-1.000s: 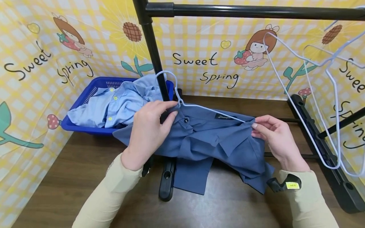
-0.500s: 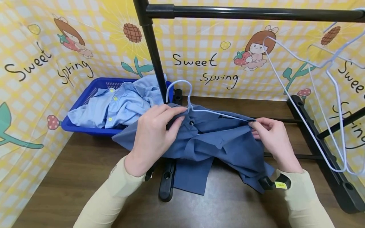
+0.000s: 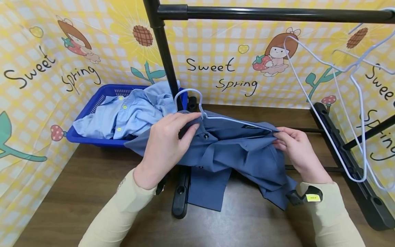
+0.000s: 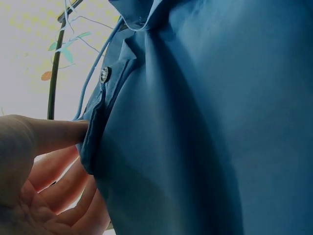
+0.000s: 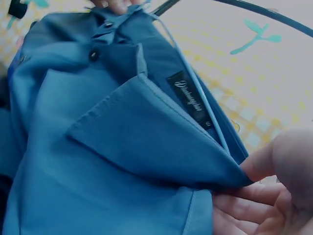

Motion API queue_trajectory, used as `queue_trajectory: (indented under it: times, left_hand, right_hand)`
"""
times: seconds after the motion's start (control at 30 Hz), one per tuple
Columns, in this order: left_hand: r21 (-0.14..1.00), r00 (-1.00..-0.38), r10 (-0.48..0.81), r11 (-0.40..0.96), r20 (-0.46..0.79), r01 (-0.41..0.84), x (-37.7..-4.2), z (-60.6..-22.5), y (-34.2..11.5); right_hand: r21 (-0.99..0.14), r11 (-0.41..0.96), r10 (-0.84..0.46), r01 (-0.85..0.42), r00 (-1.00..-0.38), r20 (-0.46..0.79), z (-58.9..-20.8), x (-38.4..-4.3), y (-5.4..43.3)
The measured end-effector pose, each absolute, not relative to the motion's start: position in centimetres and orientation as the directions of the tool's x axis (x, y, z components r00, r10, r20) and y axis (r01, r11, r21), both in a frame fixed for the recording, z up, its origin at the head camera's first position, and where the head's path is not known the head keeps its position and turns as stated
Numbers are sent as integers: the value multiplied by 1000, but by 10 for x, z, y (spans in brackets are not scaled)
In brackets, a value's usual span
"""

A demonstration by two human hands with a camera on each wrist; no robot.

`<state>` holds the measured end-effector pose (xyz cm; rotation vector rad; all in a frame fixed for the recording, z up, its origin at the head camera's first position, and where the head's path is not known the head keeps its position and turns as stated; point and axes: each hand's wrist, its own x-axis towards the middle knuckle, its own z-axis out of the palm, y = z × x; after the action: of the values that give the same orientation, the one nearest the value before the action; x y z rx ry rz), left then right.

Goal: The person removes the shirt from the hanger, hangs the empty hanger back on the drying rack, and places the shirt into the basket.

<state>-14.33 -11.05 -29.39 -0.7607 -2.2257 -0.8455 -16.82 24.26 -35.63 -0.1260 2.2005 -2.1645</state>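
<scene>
A slate-blue garment point(image 3: 216, 151) with dark buttons and a black inside label point(image 5: 188, 98) is bunched between both hands. A pale blue wire hanger point(image 3: 189, 90) has its hook sticking up beside the rack post, and one arm runs along the inside of the garment's opening. My left hand point(image 3: 168, 144) pinches the garment's edge at the base of the hook, near a button point(image 4: 104, 75). At the other end, my right hand point(image 3: 296, 147) pinches the opening's corner, where the hanger's arm ends. The hanger's other arm is hidden by cloth.
A blue basket point(image 3: 83, 135) holding a light blue shirt point(image 3: 132, 111) stands behind at left. The black rack has a top rail point(image 3: 262, 13), an upright post point(image 3: 165, 55) and feet point(image 3: 180, 192). Several empty wire hangers point(image 3: 361, 103) hang at right. Printed cloth walls enclose the brown tabletop point(image 3: 247, 219).
The hanger's hook and my left hand have shifted slightly right and down. My right hand stays near the same place, pinching the corner. Folds in the garment have shifted.
</scene>
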Motion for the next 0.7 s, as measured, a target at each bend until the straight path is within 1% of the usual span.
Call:
queue_trajectory:
  times: [0.07,0.13,0.3,0.37,0.43,0.5,0.57,0.63,0.7]
  left_hand:
    - [370,-646,285,629,708,683,-145,-294,-111]
    - [379,-658,285,632,698,676,-145,-294,-111]
    - [392,-672,274,640,688,661,-148,-295,-112]
    - [393,-676,269,646,686,655,-149,-296,-112]
    - [396,-680,265,648,684,651,-151,-298,-112]
    - [398,-680,259,648,686,649,-153,-300,-113]
    - [396,-675,252,649,694,649,-154,-301,-114]
    - [394,-666,242,646,706,653,-154,-301,-115]
    - [392,-659,240,642,713,658,-155,-301,-117]
  right_hand:
    - [-993,-116,-156,-9,-987,28,-359,-169,246]
    - [-980,-197,-218,0,-975,44,-362,-170,249]
    - [-956,-292,-339,10,-936,94,-369,-171,254]
    - [-936,-352,-403,21,-906,131,-371,-171,254]
    - [-923,-383,-473,16,-862,182,-370,-172,252]
    - [-922,-387,-539,10,-814,217,-369,-172,250]
    - [-943,-333,-577,-11,-788,213,-366,-173,248]
    - [-965,-259,-583,-30,-792,181,-363,-172,248]
    - [-982,-179,-558,-58,-816,149,-359,-171,251]
